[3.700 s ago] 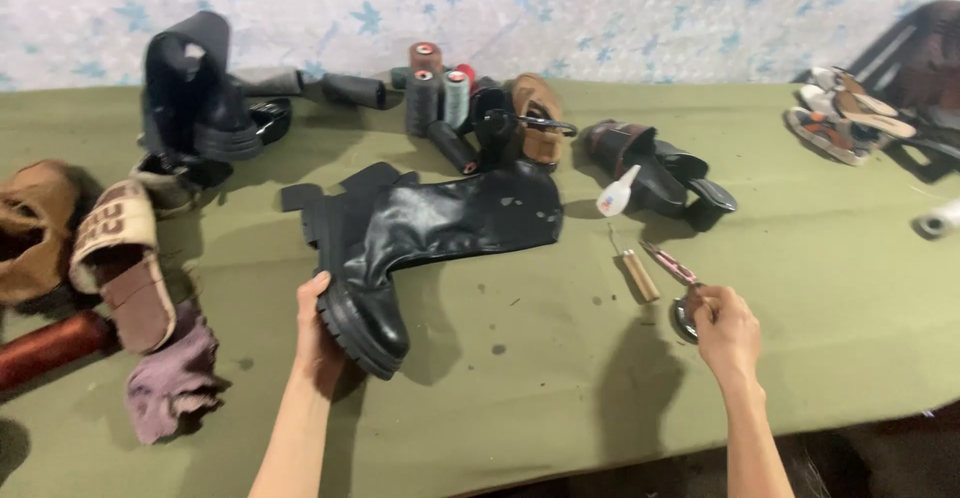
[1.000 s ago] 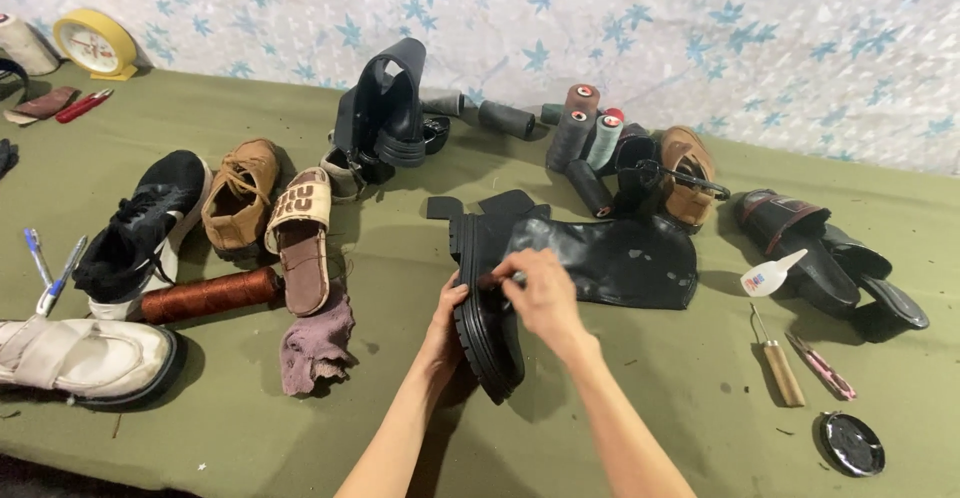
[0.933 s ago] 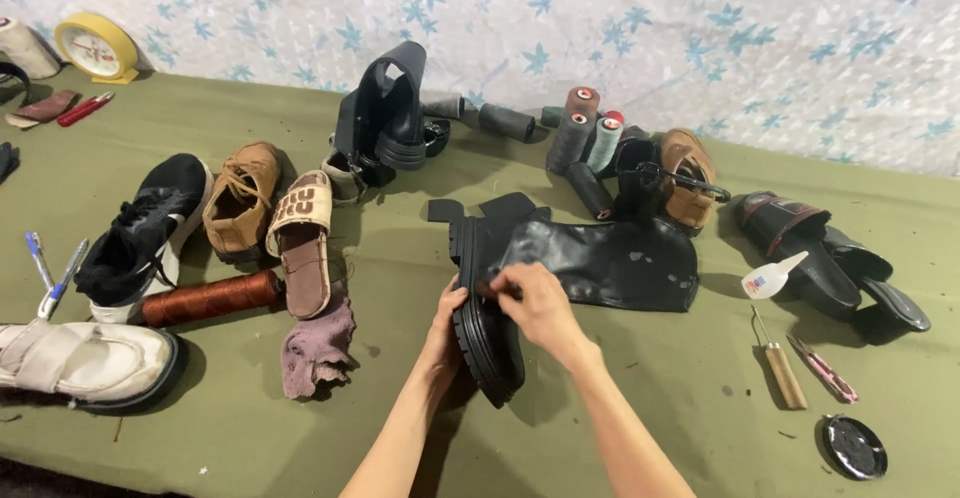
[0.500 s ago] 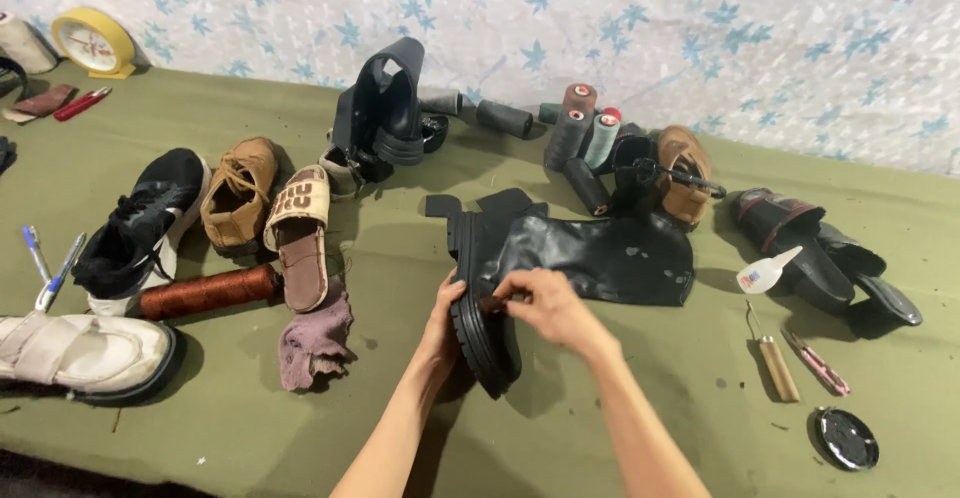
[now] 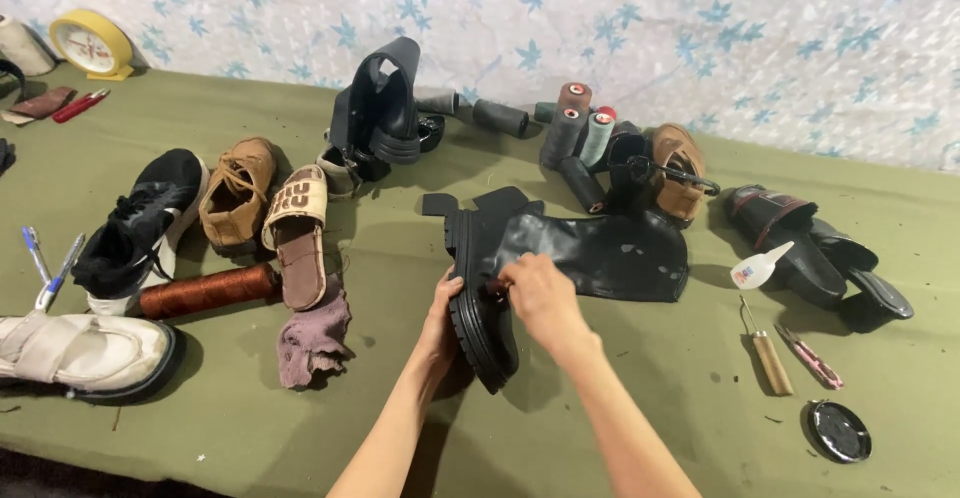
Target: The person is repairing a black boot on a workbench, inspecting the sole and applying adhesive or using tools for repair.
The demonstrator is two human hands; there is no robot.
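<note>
Head view hid the left hand (image 5: 440, 320) partly behind the black boot (image 5: 560, 258) lying on its side mid-table; it gripped the sole. The right hand (image 5: 538, 296) curled, fingertips pinching the boot's upper; exact hold unclear.

Shoes crowd the green cloth-covered table (image 5: 250, 428): a black sneaker (image 5: 140, 228), tan lace-up shoe (image 5: 236, 190) and beige sandal (image 5: 295, 230) at left, thread spools (image 5: 575, 133) far centre, a yellow clock (image 5: 92, 44) far left, a round black lid (image 5: 838, 431) near right.
</note>
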